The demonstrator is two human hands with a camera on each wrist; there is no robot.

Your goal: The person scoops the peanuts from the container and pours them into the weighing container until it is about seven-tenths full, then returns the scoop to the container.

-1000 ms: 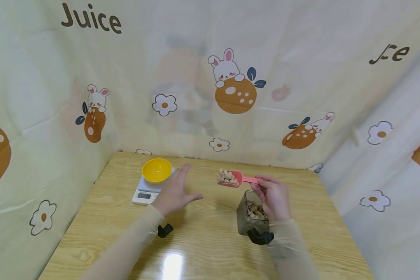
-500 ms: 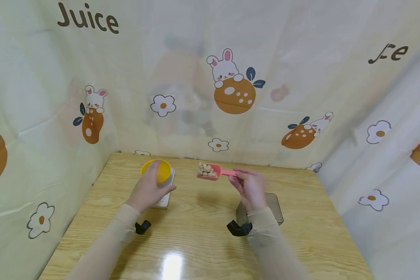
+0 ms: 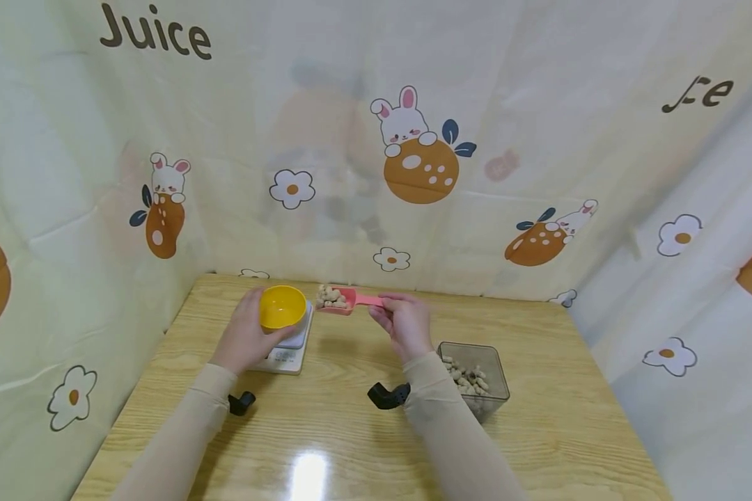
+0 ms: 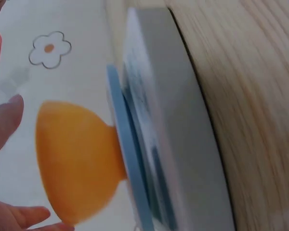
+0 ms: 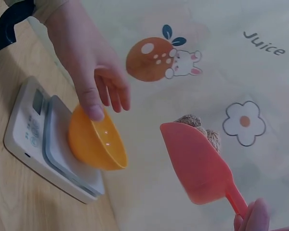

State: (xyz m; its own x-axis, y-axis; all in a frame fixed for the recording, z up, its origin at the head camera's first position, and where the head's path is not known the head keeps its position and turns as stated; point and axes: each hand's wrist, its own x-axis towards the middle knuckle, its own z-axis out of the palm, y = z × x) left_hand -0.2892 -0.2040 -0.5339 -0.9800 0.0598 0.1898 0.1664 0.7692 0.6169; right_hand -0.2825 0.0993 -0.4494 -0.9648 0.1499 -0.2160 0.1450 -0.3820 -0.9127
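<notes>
My right hand (image 3: 406,325) pinches the handle of a pink scoop (image 3: 345,300), which holds several unshelled peanuts (image 3: 330,296). The scoop is raised just right of a yellow bowl (image 3: 283,307). That bowl stands upright on a white kitchen scale (image 5: 36,134). My left hand (image 3: 246,335) is at the bowl's left and front, thumb and fingers spread around the rim. In the left wrist view the thumb (image 4: 7,122) is apart from the bowl, and the fingers are close to its rim; whether they touch I cannot tell.
A clear grey box (image 3: 479,369) with more peanuts stands on the wooden table (image 3: 326,431), partly behind my right forearm. Printed curtains (image 3: 338,229) hang along the back and both sides. Black camera mounts (image 3: 387,395) stick out from my wrists.
My right hand has carried the loaded scoop left, from above the box to beside the bowl. My left hand has moved left, over the bowl, then to its near-left side.
</notes>
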